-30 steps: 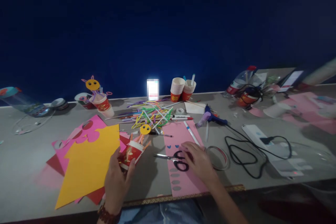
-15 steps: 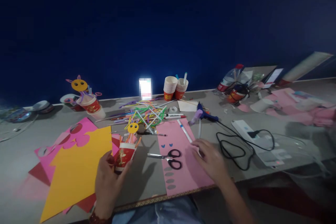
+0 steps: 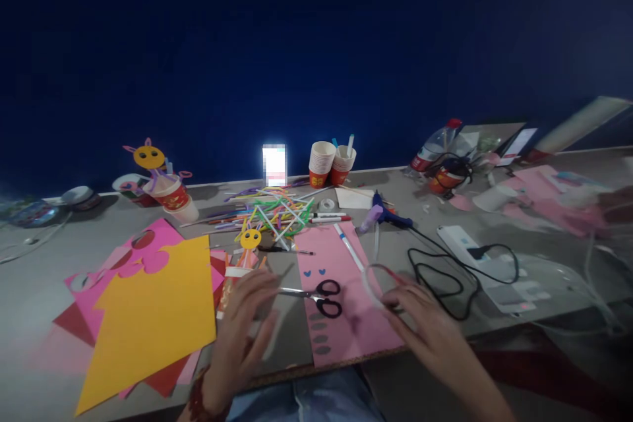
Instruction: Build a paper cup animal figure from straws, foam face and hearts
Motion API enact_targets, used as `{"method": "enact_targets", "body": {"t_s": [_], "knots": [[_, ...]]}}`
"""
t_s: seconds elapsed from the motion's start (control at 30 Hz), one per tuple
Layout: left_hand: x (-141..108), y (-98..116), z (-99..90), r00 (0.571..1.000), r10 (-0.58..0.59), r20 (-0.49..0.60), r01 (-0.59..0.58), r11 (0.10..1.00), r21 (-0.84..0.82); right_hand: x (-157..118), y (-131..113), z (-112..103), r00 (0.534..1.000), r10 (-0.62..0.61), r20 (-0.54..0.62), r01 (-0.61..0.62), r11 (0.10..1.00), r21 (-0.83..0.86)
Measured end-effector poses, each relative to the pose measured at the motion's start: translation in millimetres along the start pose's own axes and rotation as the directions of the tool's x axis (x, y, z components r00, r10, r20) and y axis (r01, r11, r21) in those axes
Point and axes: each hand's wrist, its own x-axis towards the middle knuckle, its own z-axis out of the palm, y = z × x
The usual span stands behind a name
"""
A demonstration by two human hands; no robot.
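Observation:
My right hand (image 3: 423,320) pinches a thin curved strip (image 3: 367,285), white on one side and red on the other, above the pink sheet (image 3: 363,333). My left hand (image 3: 242,326) has its fingers spread and appears to hold nothing. Behind it stands a red and white paper cup (image 3: 237,271), partly hidden, with a yellow round face (image 3: 250,238) and orange sticks rising from it. Between the hands lie black-handled scissors (image 3: 327,297), their blades pointing left. On the pink sheet are two small blue hearts (image 3: 315,273), several grey ovals (image 3: 321,337) and a white marker (image 3: 349,247).
Yellow card (image 3: 158,323) covers pink and red sheets at left. Colourful pipe cleaners (image 3: 277,217) heap at the middle back, before stacked paper cups (image 3: 322,165). A similar decorated cup (image 3: 173,194) stands back left. A blue glue gun (image 3: 390,216) and power strip (image 3: 469,257) lie right.
My left hand has let go of the paper cup and moved right, in front of it. My right hand has lifted the curved strip from the pink sheet's right side.

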Motion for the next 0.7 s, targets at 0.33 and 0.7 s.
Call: {"method": "enact_targets", "body": {"t_s": [0.33, 0.7], "knots": [[24.6, 27.8, 32.9, 0.923, 0.074, 0.377, 0.226, 0.688, -0.689, 32.3, -53.4, 39.6, 0.992, -0.086, 0.088, 0.017, 0.801, 0.599], [6.1, 1.4, 26.1, 0.922, 0.100, 0.375, 0.273, 0.521, -0.809, 43.4, -41.3, 63.0, 0.971, -0.180, 0.155, -0.068, 0.415, 0.907]]}}
